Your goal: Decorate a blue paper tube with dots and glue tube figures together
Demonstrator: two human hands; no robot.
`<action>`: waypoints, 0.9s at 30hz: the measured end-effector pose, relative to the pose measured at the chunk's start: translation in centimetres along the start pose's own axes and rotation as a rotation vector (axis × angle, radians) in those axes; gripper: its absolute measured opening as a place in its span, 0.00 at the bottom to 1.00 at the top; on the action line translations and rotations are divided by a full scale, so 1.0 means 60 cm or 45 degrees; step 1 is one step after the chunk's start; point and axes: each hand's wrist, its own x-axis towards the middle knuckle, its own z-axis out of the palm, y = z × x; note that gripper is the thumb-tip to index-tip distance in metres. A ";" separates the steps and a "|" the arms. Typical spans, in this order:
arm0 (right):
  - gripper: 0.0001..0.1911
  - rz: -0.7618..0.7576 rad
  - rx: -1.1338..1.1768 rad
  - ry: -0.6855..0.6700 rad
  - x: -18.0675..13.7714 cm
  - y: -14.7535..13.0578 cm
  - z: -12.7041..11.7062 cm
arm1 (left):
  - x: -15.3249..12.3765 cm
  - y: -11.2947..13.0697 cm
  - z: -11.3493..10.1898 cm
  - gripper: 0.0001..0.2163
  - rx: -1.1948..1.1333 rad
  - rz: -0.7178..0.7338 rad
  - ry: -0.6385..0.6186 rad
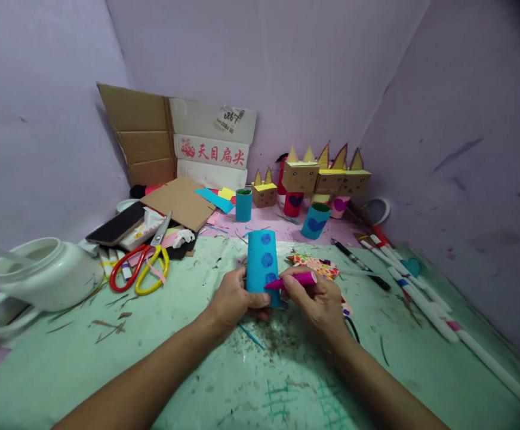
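Note:
A turquoise paper tube with three blue dots down its side stands on the green mat. My left hand is wrapped round the tube's lower left part. My right hand pinches a magenta marker, whose tip points left and touches the tube near the lowest dot. A patterned paper piece lies just behind my right hand.
Red and yellow scissors lie at the left beside a white jug. Several white markers lie at the right. Cardboard figures, small tubes and a folded box stand at the back.

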 end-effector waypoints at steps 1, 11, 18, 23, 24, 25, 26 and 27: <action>0.09 0.002 -0.002 0.001 -0.001 0.001 0.000 | 0.000 0.000 0.000 0.25 0.000 -0.001 0.000; 0.08 0.022 0.057 0.079 0.003 0.002 0.000 | 0.003 -0.004 -0.002 0.27 0.017 -0.001 -0.005; 0.07 0.032 0.116 0.125 0.005 -0.002 0.001 | 0.001 -0.002 -0.001 0.28 0.007 -0.012 -0.009; 0.07 0.010 0.118 0.124 0.006 -0.001 -0.001 | 0.001 -0.001 -0.001 0.27 0.001 -0.019 -0.013; 0.07 0.006 0.106 0.103 0.005 0.000 -0.001 | 0.001 -0.001 -0.001 0.26 -0.001 -0.018 -0.011; 0.07 0.002 0.089 0.081 0.005 0.001 -0.001 | 0.002 -0.001 -0.001 0.26 -0.002 -0.017 -0.010; 0.08 -0.003 0.071 0.063 0.004 0.002 -0.002 | 0.002 0.000 -0.001 0.25 -0.004 -0.017 -0.009; 0.08 -0.005 0.056 0.051 0.003 0.003 -0.002 | 0.002 0.000 -0.001 0.25 -0.005 -0.017 -0.008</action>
